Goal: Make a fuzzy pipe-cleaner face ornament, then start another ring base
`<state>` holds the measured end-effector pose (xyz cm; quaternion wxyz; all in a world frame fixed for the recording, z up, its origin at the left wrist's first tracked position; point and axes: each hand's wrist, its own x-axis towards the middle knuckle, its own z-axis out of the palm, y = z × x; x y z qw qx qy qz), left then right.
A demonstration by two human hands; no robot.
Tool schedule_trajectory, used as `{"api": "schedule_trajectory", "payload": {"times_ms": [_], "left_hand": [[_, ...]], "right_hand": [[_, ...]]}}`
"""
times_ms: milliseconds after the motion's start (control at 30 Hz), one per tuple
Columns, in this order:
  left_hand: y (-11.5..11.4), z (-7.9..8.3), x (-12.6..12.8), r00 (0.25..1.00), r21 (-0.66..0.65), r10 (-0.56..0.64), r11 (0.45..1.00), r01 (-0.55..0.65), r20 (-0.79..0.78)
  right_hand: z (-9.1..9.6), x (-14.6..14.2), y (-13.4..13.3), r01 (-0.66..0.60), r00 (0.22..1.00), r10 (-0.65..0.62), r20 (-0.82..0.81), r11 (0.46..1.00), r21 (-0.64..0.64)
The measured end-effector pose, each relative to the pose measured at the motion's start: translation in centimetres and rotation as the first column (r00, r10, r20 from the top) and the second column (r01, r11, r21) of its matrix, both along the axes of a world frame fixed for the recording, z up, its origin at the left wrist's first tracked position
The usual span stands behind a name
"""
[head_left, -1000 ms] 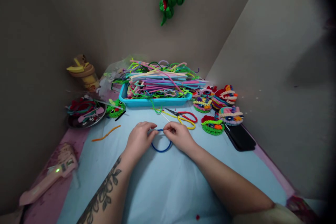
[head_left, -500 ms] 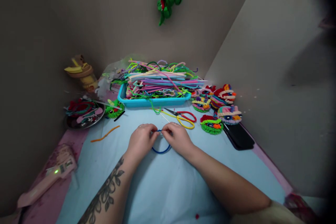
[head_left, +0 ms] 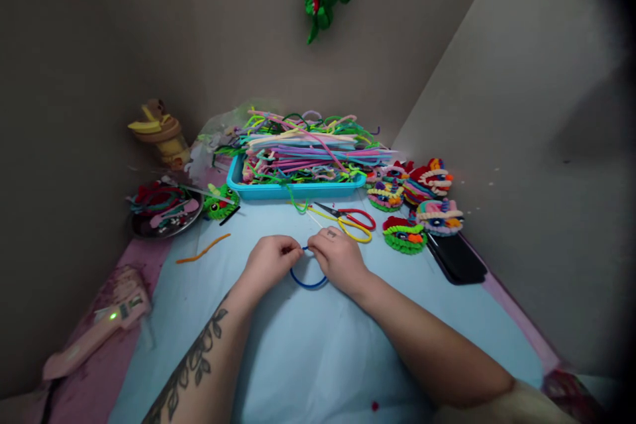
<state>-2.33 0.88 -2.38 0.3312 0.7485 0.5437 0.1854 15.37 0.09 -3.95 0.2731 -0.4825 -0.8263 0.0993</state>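
Observation:
A dark blue pipe cleaner (head_left: pixel 309 285) is bent into a loop over the light blue table cover, its ends meeting between my hands. My left hand (head_left: pixel 272 262) pinches it at the left of the join, thumb against forefinger. On the other side my right hand (head_left: pixel 339 260) grips it the same way, and its fingers hide part of the strand. Just beyond my right hand lie scissors (head_left: pixel 354 223) with one red and one yellow handle, blades pointing left. An orange pipe cleaner (head_left: pixel 203 249) lies left of my left hand.
A blue tray (head_left: pixel 298 193) heaped with coloured pipe cleaners stands at the back. Several fuzzy bird-like pieces (head_left: pixel 403 236) and a black phone (head_left: pixel 457 258) are at right. To the left are a metal bowl (head_left: pixel 166 232), a green fuzzy piece (head_left: pixel 218 203) and a pink glue gun (head_left: pixel 94 338).
The view has shifted slightly. My fingers have turned a little around the join of the blue pipe cleaner, with the right hand rolled further over. Both hands keep their hold.

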Motion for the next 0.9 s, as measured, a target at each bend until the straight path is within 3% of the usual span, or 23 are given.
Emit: {"api": "schedule_trajectory", "payload": {"times_ms": [67, 133, 267, 333, 467, 700, 900], "left_hand": [[0.2, -0.2, -0.2, 0.994, -0.070, 0.031, 0.997, -0.024, 0.107], [0.4, -0.2, -0.4, 0.988, -0.074, 0.067, 0.996, -0.057, 0.138], [0.6, -0.2, -0.7, 0.979, -0.037, 0.171, 0.985, -0.168, 0.115], [0.7, -0.3, -0.8, 0.973, -0.007, 0.206, 0.978, -0.207, 0.104], [0.6, -0.5, -0.7, 0.973, 0.050, 0.217, 0.974, -0.222, 0.082], [0.7, -0.2, -0.5, 0.969, 0.062, 0.223, 0.971, -0.230, 0.102], [0.8, -0.5, -0.1, 0.932, -0.105, 0.224, 0.974, -0.202, 0.283]], "right_hand": [[0.0, 0.0, 0.0, -0.001, 0.997, 0.000, -0.073, 1.000, -0.023], [-0.1, 0.0, 0.2, 0.019, 0.965, -0.048, -0.258, 0.993, -0.117], [-0.3, 0.0, 0.5, 0.066, 0.784, -0.259, -0.564, 0.939, -0.339], [-0.3, -0.1, 0.5, 0.070, 0.756, -0.298, -0.582, 0.922, -0.381], [-0.3, -0.6, 0.5, 0.083, 0.774, -0.318, -0.547, 0.908, -0.410], [-0.1, 0.0, 0.8, 0.168, 0.758, -0.414, -0.504, 0.870, -0.463], [-0.4, 0.2, 1.0, 0.137, 0.725, -0.417, -0.549, 0.868, -0.478]]}}
